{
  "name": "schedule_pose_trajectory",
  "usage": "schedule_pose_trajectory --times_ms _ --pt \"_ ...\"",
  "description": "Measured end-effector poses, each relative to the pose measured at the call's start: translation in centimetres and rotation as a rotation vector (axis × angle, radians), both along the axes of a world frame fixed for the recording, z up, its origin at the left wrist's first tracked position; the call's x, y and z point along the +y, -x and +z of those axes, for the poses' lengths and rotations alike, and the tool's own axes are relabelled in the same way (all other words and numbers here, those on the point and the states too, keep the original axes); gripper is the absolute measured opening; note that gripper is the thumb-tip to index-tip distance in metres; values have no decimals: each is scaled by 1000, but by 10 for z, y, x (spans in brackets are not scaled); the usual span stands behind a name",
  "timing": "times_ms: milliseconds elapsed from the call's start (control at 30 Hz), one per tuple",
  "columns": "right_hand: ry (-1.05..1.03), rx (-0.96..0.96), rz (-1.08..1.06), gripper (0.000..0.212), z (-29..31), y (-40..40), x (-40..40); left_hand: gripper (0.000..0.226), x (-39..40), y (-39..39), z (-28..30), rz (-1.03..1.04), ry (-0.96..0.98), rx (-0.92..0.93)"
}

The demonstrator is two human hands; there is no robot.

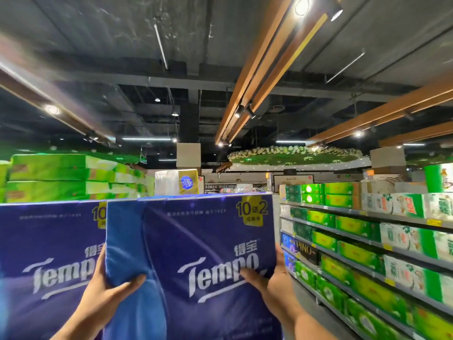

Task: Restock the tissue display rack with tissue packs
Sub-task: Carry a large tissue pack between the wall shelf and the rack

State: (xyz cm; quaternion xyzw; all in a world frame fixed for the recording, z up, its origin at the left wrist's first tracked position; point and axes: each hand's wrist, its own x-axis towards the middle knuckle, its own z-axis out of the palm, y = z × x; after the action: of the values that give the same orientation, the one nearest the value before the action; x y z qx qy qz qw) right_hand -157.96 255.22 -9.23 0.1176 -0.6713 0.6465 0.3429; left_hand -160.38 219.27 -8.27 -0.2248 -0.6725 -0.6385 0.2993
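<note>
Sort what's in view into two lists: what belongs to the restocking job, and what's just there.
Part of the job:
- blue Tempo pack, held at its sides
- left hand and right hand gripping it
- second blue Tempo pack standing to its left

Just there:
- green tissue boxes on the right shelves
- green packs stacked behind
- ceiling lights

There is one view only, from a wide-angle camera worn on the person's head. It is tilted well upward, so the dark ceiling (171, 45) with its wooden light rails (267, 77) fills the upper half. It faces forward along a shop aisle. A blue tissue pack (191, 253) stands very near the lens and fills the lower middle, cut off by the bottom edge. The shelves (367, 241) run away along the right side, bent by the wide lens.
</note>
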Motion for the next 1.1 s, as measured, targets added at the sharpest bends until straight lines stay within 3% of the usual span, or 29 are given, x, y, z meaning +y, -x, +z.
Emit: schedule_pose_trajectory --times_ms 100,267,433,567,667,733,833,967,1100 --pt "-19 -29 27 83 -2 4 5 111 3 -4 1 -7 -78 -45" --pt "-3 -109 86 95 4 2 20 99 15 -3 4 -96 -98 -204" --pt "37 -169 119 76 10 -6 25 108 20 -8 10 -125 -66 -275" --pt "-22 -227 96 78 14 -11 23 84 18 -23 20 -52 54 -352" --pt "-38 -268 4 109 5 11 39 125 12 -43 29 241 230 -329" --pt "-190 -285 -227 127 2 16 40 149 11 -62 35 441 400 -287" --pt "-607 -248 -546 113 35 -74 -18 127 16 -105 44 641 689 -218" --pt "-849 -274 -551 92 45 -158 -73 107 6 -156 37 696 917 -138" --pt "-982 -373 -505 87 24 -219 -117 98 -5 -209 13 635 1002 -175"
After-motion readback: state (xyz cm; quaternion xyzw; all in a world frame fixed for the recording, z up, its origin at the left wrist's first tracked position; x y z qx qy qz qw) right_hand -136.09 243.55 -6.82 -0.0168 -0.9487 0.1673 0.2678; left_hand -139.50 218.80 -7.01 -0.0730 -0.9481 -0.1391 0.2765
